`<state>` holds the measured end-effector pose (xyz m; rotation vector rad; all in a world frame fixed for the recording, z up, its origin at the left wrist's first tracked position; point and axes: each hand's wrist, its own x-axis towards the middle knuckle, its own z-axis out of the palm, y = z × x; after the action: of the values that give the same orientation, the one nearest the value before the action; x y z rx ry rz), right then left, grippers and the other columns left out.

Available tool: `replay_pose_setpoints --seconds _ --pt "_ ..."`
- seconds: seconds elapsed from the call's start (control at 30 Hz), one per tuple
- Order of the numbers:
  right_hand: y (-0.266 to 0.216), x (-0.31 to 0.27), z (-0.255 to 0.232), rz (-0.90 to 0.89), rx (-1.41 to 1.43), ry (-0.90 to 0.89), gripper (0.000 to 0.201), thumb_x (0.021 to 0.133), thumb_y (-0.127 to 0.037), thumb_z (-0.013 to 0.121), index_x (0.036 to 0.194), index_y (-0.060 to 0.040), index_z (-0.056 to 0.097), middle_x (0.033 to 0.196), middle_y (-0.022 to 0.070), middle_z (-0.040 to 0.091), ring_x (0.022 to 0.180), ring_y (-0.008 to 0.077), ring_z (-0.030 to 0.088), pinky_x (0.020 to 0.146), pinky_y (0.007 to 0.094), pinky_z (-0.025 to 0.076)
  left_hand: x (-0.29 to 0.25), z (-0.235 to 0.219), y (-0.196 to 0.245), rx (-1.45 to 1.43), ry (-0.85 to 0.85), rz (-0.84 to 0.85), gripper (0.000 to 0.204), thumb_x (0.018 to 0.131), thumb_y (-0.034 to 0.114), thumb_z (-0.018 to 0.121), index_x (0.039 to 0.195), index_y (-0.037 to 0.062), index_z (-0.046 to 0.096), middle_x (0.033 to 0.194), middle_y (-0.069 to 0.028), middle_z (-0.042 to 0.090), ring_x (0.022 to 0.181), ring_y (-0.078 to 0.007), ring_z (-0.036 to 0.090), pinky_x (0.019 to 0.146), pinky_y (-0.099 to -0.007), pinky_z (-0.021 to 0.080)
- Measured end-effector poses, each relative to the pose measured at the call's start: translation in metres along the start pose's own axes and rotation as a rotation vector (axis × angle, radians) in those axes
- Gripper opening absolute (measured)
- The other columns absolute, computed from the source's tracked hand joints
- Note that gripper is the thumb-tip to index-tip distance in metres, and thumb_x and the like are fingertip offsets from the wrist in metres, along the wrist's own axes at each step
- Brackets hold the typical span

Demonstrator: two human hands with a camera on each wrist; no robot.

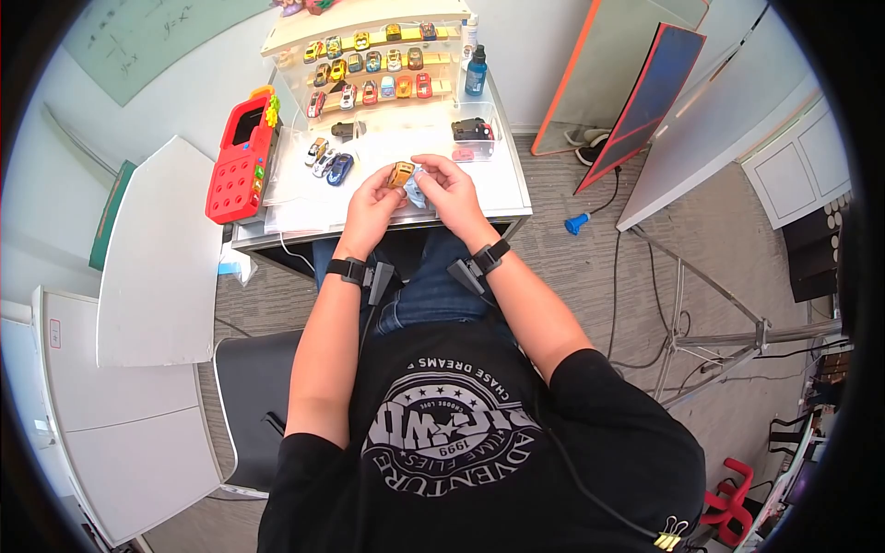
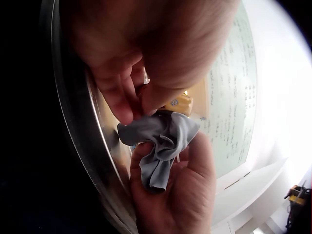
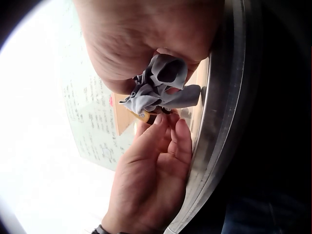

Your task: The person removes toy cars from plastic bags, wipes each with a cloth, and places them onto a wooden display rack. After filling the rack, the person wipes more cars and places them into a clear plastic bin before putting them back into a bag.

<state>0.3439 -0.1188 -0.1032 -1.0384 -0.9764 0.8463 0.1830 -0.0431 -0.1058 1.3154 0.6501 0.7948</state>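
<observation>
Over the front of the white table, my left hand [image 1: 371, 210] pinches a small yellow toy car [image 1: 402, 173] between thumb and fingers. My right hand [image 1: 454, 195] grips a crumpled grey-blue cloth [image 1: 414, 190] against the car's right side. In the left wrist view, the cloth [image 2: 168, 134] hangs in folds beside the yellow car [image 2: 180, 104] and hides part of it. From the right wrist, the cloth [image 3: 156, 95] bunches under the right hand's fingers, and only a yellow edge of the car [image 3: 142, 116] shows. A blue toy car [image 1: 340, 169] sits on the table left of both hands.
Behind the hands stands a tiered rack [image 1: 364, 81] with several toy cars. A red toy console [image 1: 241, 166] is at the left edge, a dark blue bottle [image 1: 476, 74] at the back right. A clear case holds a black toy car [image 1: 472, 129].
</observation>
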Motion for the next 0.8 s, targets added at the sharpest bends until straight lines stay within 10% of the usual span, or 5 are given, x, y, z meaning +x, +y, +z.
replay_pose_setpoints --seconds 0.27,0.8 --pt "0.009 0.004 -0.002 -0.061 0.175 0.193 0.023 0.1 -0.008 0.068 0.122 -0.0005 0.069 0.114 0.0071 0.071 0.101 0.0111 0.065 0.09 0.0265 0.053 0.005 -0.004 -0.019 0.244 0.04 0.096 0.044 0.098 0.002 0.066 0.141 -0.0023 0.058 0.108 -0.0032 0.065 0.092 -0.008 0.063 0.082 -0.0243 0.056" --pt "-0.002 -0.001 0.006 -0.256 -0.374 0.092 0.025 0.092 -0.007 0.07 0.116 -0.0062 0.077 0.113 0.0104 0.069 0.111 0.0232 0.066 0.099 0.034 0.051 0.002 -0.004 -0.02 0.375 0.169 0.247 0.038 0.089 -0.002 0.073 0.127 -0.0037 0.068 0.108 -0.0019 0.056 0.085 -0.0067 0.053 0.078 -0.022 0.049"
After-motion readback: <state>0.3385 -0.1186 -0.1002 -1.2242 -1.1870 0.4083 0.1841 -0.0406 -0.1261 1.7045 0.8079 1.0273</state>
